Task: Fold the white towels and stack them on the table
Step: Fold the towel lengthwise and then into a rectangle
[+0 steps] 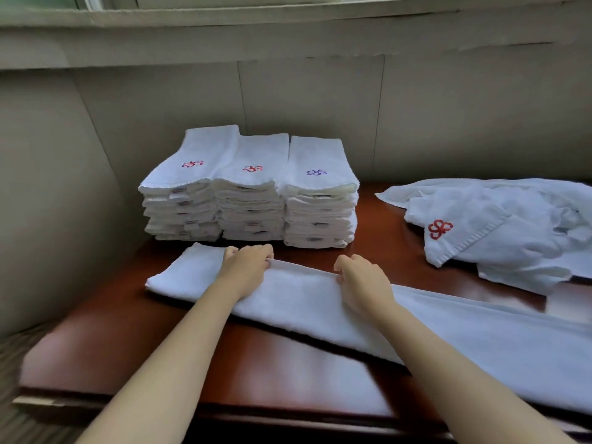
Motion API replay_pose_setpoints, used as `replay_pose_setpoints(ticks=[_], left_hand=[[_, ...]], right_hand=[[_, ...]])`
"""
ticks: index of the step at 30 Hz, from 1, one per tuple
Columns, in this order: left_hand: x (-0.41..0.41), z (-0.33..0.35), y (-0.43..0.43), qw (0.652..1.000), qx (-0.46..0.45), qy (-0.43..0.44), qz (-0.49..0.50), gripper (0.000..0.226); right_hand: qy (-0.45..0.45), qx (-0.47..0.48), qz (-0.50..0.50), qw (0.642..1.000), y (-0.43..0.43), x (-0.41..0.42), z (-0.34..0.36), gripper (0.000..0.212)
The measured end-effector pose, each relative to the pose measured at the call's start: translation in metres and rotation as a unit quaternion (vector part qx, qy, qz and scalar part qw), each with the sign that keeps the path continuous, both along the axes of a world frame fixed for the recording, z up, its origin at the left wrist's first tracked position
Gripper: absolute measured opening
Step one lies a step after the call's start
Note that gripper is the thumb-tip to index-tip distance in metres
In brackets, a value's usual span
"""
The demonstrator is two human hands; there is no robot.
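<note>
Head view: the towel (304, 293) is pinched at its far edge by left grip (250, 267) and right grip (362, 280); edges should be kept aligned.

My left hand (248, 267) shows left of the frame's centre, and my right hand (360, 283) just right of it. Both are bare, as are my forearms. The left forearm (166, 357) comes in from the lower left edge, the right forearm (455, 363) from the lower right. They look slim and smooth, with narrow wrists and rounded knuckles. My nails are too blurred to tell.
</note>
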State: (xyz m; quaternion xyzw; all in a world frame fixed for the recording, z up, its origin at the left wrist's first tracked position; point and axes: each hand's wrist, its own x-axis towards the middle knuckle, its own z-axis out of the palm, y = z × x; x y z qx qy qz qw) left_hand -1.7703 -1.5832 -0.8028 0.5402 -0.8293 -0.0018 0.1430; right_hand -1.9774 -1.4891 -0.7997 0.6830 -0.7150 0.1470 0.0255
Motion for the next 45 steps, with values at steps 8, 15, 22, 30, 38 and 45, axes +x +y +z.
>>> replay_pose_setpoints(ticks=[8, 15, 22, 30, 38, 45], left_hand=[[-0.019, -0.01, -0.002, 0.988, -0.104, -0.054, 0.103, 0.019], [0.018, -0.003, 0.002, 0.956, 0.026, 0.093, 0.278, 0.032], [0.085, -0.01, 0.012, 0.85, 0.007, 0.198, 0.488, 0.038], [0.091, 0.015, 0.007, 0.644, 0.098, 0.578, 0.492, 0.067], [0.029, 0.043, 0.034, 0.715, 0.067, 0.611, 0.333, 0.037], [-0.074, 0.048, 0.117, 0.952, 0.05, 0.229, -0.196, 0.015]], right_hand=[[0.099, -0.116, 0.074, 0.986, 0.006, 0.031, -0.001, 0.021], [-0.003, 0.095, 0.187, 0.978, 0.004, 0.03, -0.022, 0.05], [0.026, 0.127, 0.202, 0.971, 0.007, 0.025, -0.024, 0.054], [-0.004, 0.127, 0.205, 0.971, 0.007, 0.025, -0.018, 0.054], [-0.577, 0.108, 0.024, 0.809, 0.019, -0.002, 0.031, 0.044], [-0.791, 0.191, -0.056, 0.578, 0.049, -0.07, 0.051, 0.065]])
